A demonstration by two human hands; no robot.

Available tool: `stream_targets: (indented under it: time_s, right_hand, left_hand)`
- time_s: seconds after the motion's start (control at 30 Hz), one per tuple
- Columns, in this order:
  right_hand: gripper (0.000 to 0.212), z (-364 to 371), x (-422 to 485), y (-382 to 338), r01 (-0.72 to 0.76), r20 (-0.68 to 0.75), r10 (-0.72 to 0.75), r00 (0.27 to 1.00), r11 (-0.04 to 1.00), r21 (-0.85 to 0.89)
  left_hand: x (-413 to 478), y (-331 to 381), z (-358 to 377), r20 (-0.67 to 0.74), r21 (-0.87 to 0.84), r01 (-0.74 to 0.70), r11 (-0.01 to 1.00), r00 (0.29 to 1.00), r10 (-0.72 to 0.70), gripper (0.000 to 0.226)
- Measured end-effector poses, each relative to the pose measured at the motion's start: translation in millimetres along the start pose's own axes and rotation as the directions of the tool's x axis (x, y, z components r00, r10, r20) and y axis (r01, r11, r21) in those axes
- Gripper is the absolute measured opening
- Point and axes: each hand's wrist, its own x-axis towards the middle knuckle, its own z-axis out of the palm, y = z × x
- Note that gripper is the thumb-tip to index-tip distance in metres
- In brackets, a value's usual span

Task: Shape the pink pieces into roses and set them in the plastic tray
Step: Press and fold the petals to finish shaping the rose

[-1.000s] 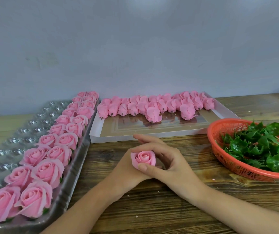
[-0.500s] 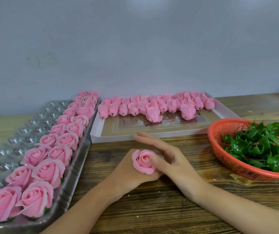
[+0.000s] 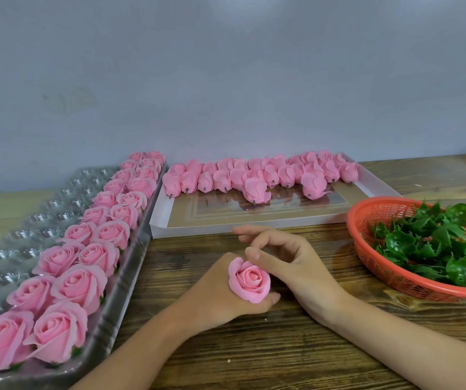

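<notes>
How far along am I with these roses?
Done: two columns of finished roses fill the right side of the plastic tray. In hand: your left hand holds one opened rose, with your right hand at its petals. Left: a batch of closed pink pieces in the white box, plus many empty tray cups.

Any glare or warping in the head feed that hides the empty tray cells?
Head view: the clear plastic tray throws bright specular glints, so its empty cells read poorly; wide-angle bending curves the wooden table edges; lighting is soft and even, with the rose in the left hand sharp.
</notes>
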Motion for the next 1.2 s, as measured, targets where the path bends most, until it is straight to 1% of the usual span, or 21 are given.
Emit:
stream_targets:
  time_s: [0.1,0.2,0.27,0.37,0.5,0.57,0.7,0.77,0.9,1.0,1.1,1.2]
  right_hand:
    - [0.014,-2,2,0,-0.004,0.030,0.004,1.000,1.000,-0.004]
    - [0.016,-4,4,-1,-0.036,0.072,0.035,0.997,0.999,0.024]
    - [0.017,-4,4,-3,-0.042,0.094,0.038,0.995,0.999,0.033]
    - [0.019,-3,4,-5,-0.013,0.107,0.010,0.994,0.999,0.033]
    - [0.015,-4,3,-6,0.053,0.113,-0.056,0.992,0.998,0.027]
    - [0.008,-5,3,-4,0.093,0.113,-0.091,0.989,0.996,-0.007]
    - [0.010,-7,3,1,0.161,0.105,-0.150,0.983,0.982,-0.098]
    - [0.010,-7,3,2,0.175,0.100,-0.163,0.982,0.976,-0.127]
    - [0.010,-8,5,4,0.190,0.114,-0.172,0.979,0.965,-0.182]
    - [0.014,-9,4,4,0.209,0.155,-0.175,0.972,0.949,-0.235]
    - [0.016,-11,5,3,0.219,0.179,-0.173,0.968,0.935,-0.279]
    - [0.011,-10,5,1,0.198,0.176,-0.155,0.972,0.944,-0.263]
  left_hand:
    - [0,1,0,0.013,-0.011,0.000,1.000,1.000,0.000,0.018]
    - [0,2,-1,0.023,-0.014,0.009,1.000,1.000,-0.009,0.033]
    - [-1,2,-2,0.029,-0.018,0.018,1.000,0.999,-0.018,0.031]
    - [0,2,-2,0.040,-0.039,0.026,0.999,0.999,-0.025,0.026]
    - [-1,3,-2,0.052,-0.050,0.026,0.998,0.998,-0.023,0.030]
    - [-1,4,-3,0.048,-0.067,0.027,0.997,0.999,-0.023,0.026]
    - [-1,6,-3,0.037,-0.092,0.006,0.996,0.999,-0.003,0.034]
    - [-1,5,-2,0.036,-0.088,0.008,0.996,0.999,-0.005,0.031]
    - [0,3,-2,0.038,-0.060,0.012,0.998,0.999,-0.009,0.029]
    - [0,3,-3,0.049,-0.062,0.013,0.998,0.999,-0.010,0.021]
    - [0,1,-3,0.064,-0.048,0.014,0.999,0.998,-0.011,0.028]
    - [0,1,-3,0.073,-0.042,0.003,0.999,0.997,0.000,0.029]
